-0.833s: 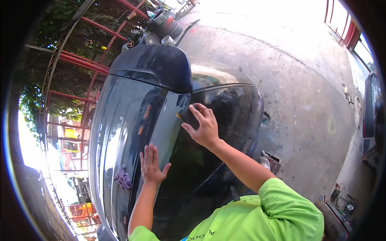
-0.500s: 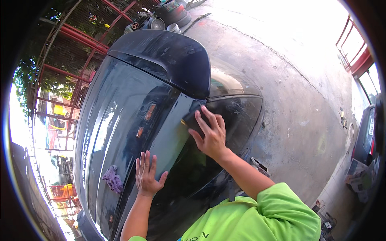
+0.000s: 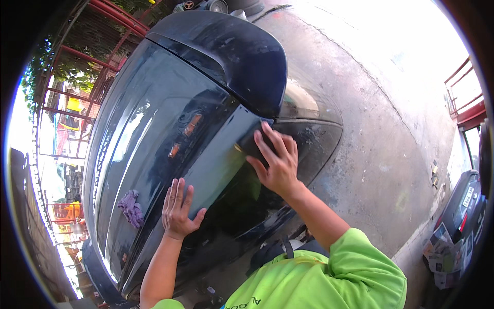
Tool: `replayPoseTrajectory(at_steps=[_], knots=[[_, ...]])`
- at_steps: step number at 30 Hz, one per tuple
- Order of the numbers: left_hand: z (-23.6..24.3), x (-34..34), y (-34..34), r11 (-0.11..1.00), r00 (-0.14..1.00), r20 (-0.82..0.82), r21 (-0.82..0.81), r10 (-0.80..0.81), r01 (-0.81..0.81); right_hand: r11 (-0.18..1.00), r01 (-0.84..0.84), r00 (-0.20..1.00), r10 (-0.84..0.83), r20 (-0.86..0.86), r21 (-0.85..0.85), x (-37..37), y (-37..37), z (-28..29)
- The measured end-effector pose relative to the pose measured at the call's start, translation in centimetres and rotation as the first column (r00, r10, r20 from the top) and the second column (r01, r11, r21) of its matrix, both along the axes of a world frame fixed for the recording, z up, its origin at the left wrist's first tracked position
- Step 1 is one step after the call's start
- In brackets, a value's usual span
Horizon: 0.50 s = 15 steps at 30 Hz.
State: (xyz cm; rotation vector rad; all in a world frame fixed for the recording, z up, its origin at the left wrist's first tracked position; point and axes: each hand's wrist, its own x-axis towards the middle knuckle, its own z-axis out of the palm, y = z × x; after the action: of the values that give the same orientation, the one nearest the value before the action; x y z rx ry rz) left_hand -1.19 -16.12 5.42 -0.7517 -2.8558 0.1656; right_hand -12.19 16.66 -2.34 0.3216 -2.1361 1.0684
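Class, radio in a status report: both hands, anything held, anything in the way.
Right hand holding dark block against car. Left hand spread flat on bodywork, fingers open. Purple cloth lying left of left hand, clear of both hands.

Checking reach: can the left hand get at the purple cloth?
Probably yes: the left hand looks empty, and the purple cloth lies on the car to its left, nothing visible between.

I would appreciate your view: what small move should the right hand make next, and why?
Probably slide the dark block along the grey strip toward the left hand: the right hand covers part of the block near the strip's far end, while the strip lies exposed between the hands.
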Motion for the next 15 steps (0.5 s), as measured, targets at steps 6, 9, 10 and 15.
replayPoseTrajectory(at_steps=[6, 9, 10, 15], knots=[[-0.1, 0.4, -0.1, 1.0, 1.0, 0.002, 0.002, 0.03, -0.03, 0.991, -0.064, 0.991, 0.05, 0.124, 0.116, -0.9, 0.1, -0.5], [-0.1, 0.4, 0.1, 0.999, 0.999, 0.005, 0.034, 0.039, -0.039, 0.999, -0.046, 0.985, 0.047, -0.167, 0.008, -1.2, 0.4, -0.9], [0.0, 0.4, 0.2, 0.999, 0.999, 0.003, 0.023, 0.045, -0.045, 0.999, -0.05, 0.985, 0.049, -0.166, -0.002, -1.2, 0.5, -1.0], [-0.1, 0.4, 0.3, 0.999, 0.999, -0.03, 0.023, 0.033, -0.033, 0.994, -0.076, 0.997, 0.077, -0.003, 0.077, -2.1, 0.8, -0.5]])
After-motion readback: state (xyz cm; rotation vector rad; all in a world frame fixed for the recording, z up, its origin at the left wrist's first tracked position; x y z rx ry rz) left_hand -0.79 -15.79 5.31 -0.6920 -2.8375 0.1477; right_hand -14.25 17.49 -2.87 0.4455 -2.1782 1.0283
